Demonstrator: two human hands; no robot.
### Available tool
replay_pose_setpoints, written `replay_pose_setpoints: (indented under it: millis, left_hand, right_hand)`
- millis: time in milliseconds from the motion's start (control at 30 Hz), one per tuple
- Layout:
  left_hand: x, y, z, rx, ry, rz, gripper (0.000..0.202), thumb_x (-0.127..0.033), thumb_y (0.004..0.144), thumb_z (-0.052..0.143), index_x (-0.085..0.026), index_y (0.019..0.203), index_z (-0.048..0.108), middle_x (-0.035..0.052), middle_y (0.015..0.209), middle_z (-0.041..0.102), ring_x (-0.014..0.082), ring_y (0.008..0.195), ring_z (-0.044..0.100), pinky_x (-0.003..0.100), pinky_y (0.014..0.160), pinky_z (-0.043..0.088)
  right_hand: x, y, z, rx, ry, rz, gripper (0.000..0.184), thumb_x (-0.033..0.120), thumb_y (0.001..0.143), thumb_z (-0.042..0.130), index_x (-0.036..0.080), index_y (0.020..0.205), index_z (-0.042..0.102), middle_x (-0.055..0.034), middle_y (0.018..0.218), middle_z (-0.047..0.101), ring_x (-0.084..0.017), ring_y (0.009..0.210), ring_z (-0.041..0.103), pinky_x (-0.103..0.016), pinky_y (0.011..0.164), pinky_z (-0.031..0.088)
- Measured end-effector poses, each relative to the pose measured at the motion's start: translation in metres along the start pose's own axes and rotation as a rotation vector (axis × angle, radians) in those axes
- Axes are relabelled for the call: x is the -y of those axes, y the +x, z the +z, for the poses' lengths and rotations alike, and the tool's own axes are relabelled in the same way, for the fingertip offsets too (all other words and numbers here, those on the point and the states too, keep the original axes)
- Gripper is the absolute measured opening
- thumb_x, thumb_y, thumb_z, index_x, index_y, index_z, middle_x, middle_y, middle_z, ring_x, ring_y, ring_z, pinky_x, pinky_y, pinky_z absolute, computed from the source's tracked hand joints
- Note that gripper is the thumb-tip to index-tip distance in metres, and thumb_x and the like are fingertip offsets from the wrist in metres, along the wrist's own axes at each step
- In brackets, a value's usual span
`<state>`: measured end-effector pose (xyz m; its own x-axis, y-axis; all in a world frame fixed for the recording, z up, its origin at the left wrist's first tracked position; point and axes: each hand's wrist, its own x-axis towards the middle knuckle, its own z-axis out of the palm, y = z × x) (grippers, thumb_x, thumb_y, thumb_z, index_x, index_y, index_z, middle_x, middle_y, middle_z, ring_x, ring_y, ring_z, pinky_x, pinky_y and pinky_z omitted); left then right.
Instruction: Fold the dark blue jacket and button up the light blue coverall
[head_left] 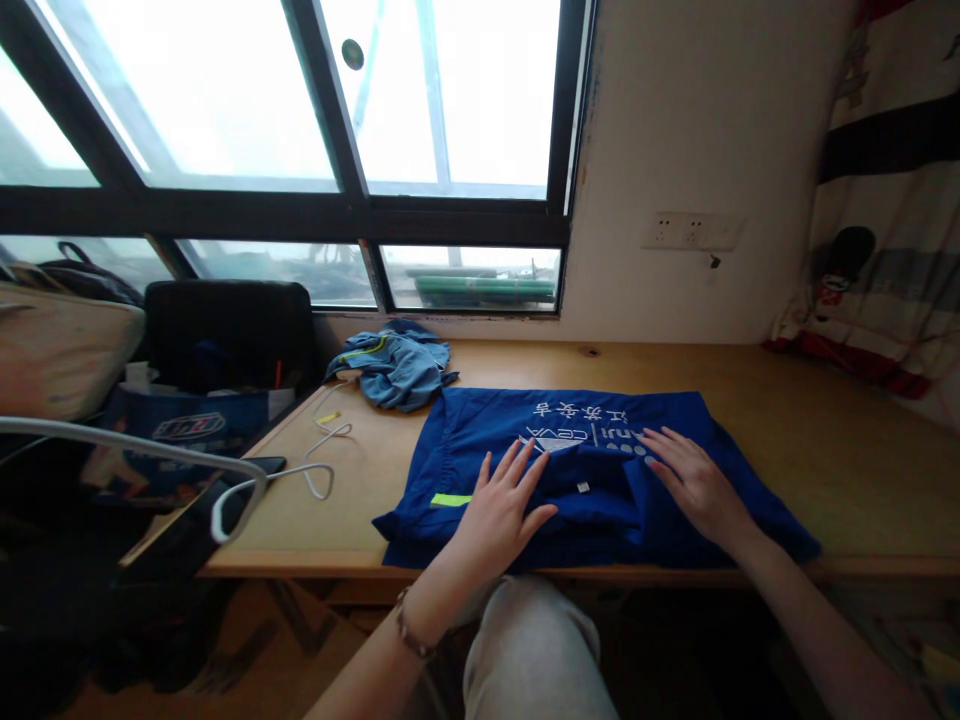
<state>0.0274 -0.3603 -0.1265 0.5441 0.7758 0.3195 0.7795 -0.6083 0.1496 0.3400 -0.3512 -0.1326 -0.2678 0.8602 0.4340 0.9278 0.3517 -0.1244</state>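
Note:
A dark blue garment (480, 430) with white printed lettering and a yellow-green strip is spread over the wooden table (840, 470) before me, its near side at the front edge. My left hand (502, 505) rests flat on its left half, fingers apart, palm down, a bracelet on the wrist. On the right half lies my right hand (694, 485), also palm down with fingers stretched out. Between the two hands the cloth shows folds and a small white label (583, 487). Neither hand grips the cloth.
A crumpled lighter blue garment (401, 365) lies at the back left of the table. Near it runs a white cable (322, 465). A black chair (229, 330) and a printed bag (187, 430) stand at the left. Behind are a window, a wall socket (694, 231) and a curtain (885, 200).

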Motion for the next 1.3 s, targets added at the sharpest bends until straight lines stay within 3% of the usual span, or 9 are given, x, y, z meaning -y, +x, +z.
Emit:
replay_pose_setpoints:
  millis: [200, 400, 500, 600, 700, 800, 1033, 1200, 1300]
  left_hand:
    - [0.029, -0.003, 0.042, 0.098, 0.057, -0.101, 0.058, -0.056, 0.083, 0.026, -0.031, 0.135, 0.021, 0.0039, 0.14, 0.027, 0.026, 0.128, 0.022, 0.049, 0.1, 0.021]
    - [0.035, -0.017, 0.039, 0.039, 0.091, -0.143, 0.056, -0.054, 0.082, 0.03, -0.032, 0.134, 0.025, 0.0037, 0.139, 0.029, 0.0267, 0.127, 0.023, 0.048, 0.1, 0.021]
    - [0.034, -0.017, 0.038, 0.03, 0.091, -0.15, 0.055, -0.055, 0.082, 0.03, -0.033, 0.133, 0.027, 0.0027, 0.139, 0.03, 0.0267, 0.127, 0.023, 0.048, 0.1, 0.021]
    - [0.034, -0.016, 0.039, 0.02, 0.091, -0.147, 0.055, -0.054, 0.082, 0.029, -0.033, 0.133, 0.026, 0.0028, 0.139, 0.03, 0.0265, 0.127, 0.023, 0.048, 0.1, 0.021]
    - [0.034, -0.016, 0.04, 0.018, 0.092, -0.145, 0.056, -0.055, 0.083, 0.028, -0.032, 0.134, 0.025, 0.0038, 0.139, 0.03, 0.0263, 0.128, 0.023, 0.048, 0.1, 0.021]
    - [0.033, -0.016, 0.041, 0.015, 0.1, -0.15, 0.056, -0.055, 0.082, 0.028, -0.031, 0.134, 0.026, 0.0044, 0.139, 0.03, 0.0264, 0.128, 0.023, 0.048, 0.1, 0.021]
    - [0.032, -0.015, 0.041, 0.018, 0.099, -0.175, 0.056, -0.056, 0.082, 0.026, -0.032, 0.134, 0.025, 0.004, 0.139, 0.029, 0.0253, 0.128, 0.023, 0.048, 0.101, 0.02]
    - [0.032, -0.014, 0.043, 0.018, 0.111, -0.192, 0.057, -0.057, 0.082, 0.026, -0.033, 0.133, 0.025, 0.0029, 0.139, 0.029, 0.0245, 0.128, 0.022, 0.048, 0.101, 0.021]
    - [0.032, -0.014, 0.044, 0.007, 0.12, -0.192, 0.056, -0.057, 0.082, 0.026, -0.034, 0.133, 0.025, 0.0021, 0.139, 0.029, 0.024, 0.128, 0.023, 0.048, 0.1, 0.022]
  right_hand:
    - [-0.061, -0.018, 0.058, 0.114, -0.244, 0.224, 0.05, 0.052, 0.085, 0.026, 0.027, 0.125, 0.043, -0.0052, 0.13, 0.043, -0.028, 0.119, 0.036, -0.054, 0.091, 0.032]
    - [-0.107, -0.029, 0.06, 0.099, -0.244, 0.372, 0.049, 0.05, 0.084, 0.026, 0.027, 0.121, 0.048, -0.0069, 0.128, 0.044, -0.029, 0.117, 0.039, -0.058, 0.089, 0.03]
    - [-0.082, -0.018, 0.046, -0.046, -0.162, 0.419, 0.047, 0.046, 0.085, 0.028, 0.019, 0.113, 0.054, -0.0103, 0.122, 0.05, -0.03, 0.116, 0.04, -0.06, 0.091, 0.028]
    - [-0.023, -0.006, 0.022, -0.23, 0.071, 0.252, 0.04, 0.037, 0.087, 0.03, 0.018, 0.114, 0.052, -0.0084, 0.121, 0.051, -0.023, 0.118, 0.039, -0.047, 0.096, 0.032]
    - [0.05, 0.006, 0.003, -0.197, 0.206, -0.001, 0.038, 0.03, 0.088, 0.031, 0.023, 0.123, 0.044, -0.0014, 0.129, 0.043, -0.02, 0.123, 0.033, -0.041, 0.101, 0.03]
    - [0.099, 0.015, 0.013, -0.043, 0.153, -0.155, 0.042, 0.032, 0.087, 0.034, 0.029, 0.129, 0.036, 0.0033, 0.134, 0.036, -0.023, 0.126, 0.027, -0.046, 0.102, 0.026]
    - [0.089, 0.012, 0.079, 0.123, 0.094, -0.017, 0.053, 0.047, 0.086, 0.031, 0.023, 0.134, 0.029, -0.0046, 0.136, 0.032, -0.028, 0.125, 0.027, -0.051, 0.095, 0.03]
    - [0.086, 0.009, 0.073, 0.129, 0.109, -0.013, 0.051, 0.047, 0.086, 0.031, 0.024, 0.131, 0.033, -0.0027, 0.136, 0.032, -0.024, 0.126, 0.026, -0.045, 0.099, 0.028]
    - [0.089, 0.004, 0.068, -0.014, 0.069, 0.101, 0.052, 0.044, 0.087, 0.032, 0.018, 0.132, 0.034, -0.0049, 0.138, 0.029, -0.023, 0.129, 0.018, -0.042, 0.103, 0.023]
